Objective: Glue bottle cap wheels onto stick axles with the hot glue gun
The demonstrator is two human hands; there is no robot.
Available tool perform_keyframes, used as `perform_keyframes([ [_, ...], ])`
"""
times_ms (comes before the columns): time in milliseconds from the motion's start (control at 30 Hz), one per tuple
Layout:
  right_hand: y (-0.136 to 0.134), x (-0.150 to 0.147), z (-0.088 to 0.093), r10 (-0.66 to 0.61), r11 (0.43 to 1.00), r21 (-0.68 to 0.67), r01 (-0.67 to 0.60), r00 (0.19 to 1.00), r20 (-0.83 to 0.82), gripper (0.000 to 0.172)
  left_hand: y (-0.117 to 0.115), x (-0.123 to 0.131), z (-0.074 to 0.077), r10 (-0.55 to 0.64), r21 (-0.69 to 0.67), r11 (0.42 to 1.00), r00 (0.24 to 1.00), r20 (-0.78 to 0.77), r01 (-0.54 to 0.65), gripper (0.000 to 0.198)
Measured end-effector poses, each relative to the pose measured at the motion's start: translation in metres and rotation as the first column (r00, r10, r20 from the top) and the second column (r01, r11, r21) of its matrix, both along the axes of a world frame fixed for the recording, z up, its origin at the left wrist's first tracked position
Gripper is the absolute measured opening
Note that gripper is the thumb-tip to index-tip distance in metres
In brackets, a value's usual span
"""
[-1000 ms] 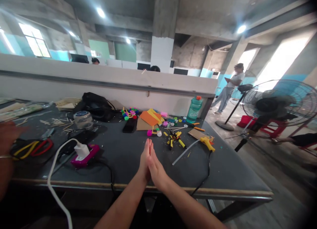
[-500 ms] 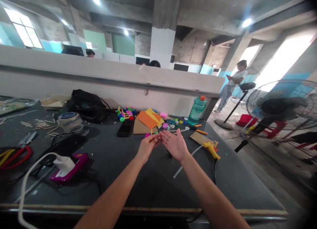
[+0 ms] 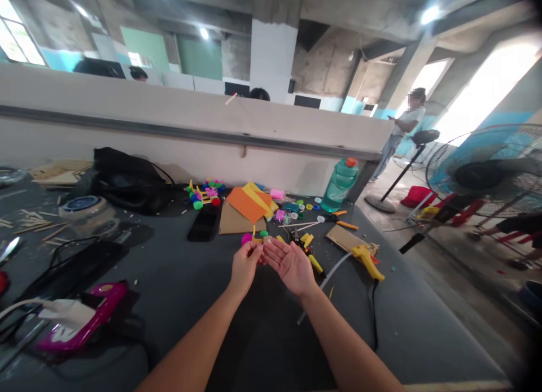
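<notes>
Bright window glare at right, motion blur, wide-angle edge distortion, dark corners

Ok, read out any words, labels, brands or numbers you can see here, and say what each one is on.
No text can be read.
Green water bottle: no lettering can be made out, too blurred.
Pink power strip: blurred, no readable marking.
Black phone: dark screen, nothing shown.
Yellow glue gun: too small to tell.

both forearms bare along whole visible length; left hand (image 3: 244, 266), right hand (image 3: 292, 266) bare; fingers (image 3: 273, 251) slender.
</notes>
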State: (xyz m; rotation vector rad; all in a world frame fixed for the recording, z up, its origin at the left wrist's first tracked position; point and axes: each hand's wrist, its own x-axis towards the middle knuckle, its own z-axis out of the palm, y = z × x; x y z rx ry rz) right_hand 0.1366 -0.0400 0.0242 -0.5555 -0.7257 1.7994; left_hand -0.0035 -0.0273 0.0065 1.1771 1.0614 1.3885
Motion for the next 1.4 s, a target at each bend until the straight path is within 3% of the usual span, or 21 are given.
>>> perform_keyframes([
  [167, 0.006, -0.004, -0.01, 0.039, 0.999, -0.01, -0.04, 0.993, -0.109, 0.04, 0.0, -0.005, -0.003, 0.093, 0.145, 0.988, 0.969, -0.229, -0.06, 0.021],
  [333, 0.009, -0.006, -0.015, 0.056, 0.998, -0.026, -0.061, 0.987, -0.152, 0.042, 0.003, -0.006, -0.006, 0.138, 0.167, 0.982, 0.937, -0.321, -0.088, 0.02],
  [933, 0.004, -0.01, -0.014, 0.084, 0.996, 0.036, -0.081, 0.992, -0.097, 0.04, 0.004, -0.012, -0.004, 0.189, 0.189, 0.974, 0.897, -0.4, -0.12, 0.024],
  [1167, 0.002, -0.004, -0.007, 0.089, 0.993, 0.092, -0.078, 0.989, -0.115, 0.048, 0.009, -0.009, -0.01, 0.225, 0.299, 0.948, 0.894, -0.387, -0.109, 0.019],
  [1400, 0.0, -0.001, -0.004, 0.127, 0.985, 0.128, -0.112, 0.985, -0.119, 0.052, 0.011, -0.007, -0.011, 0.178, 0.226, 0.968, 0.927, -0.33, -0.106, 0.022],
])
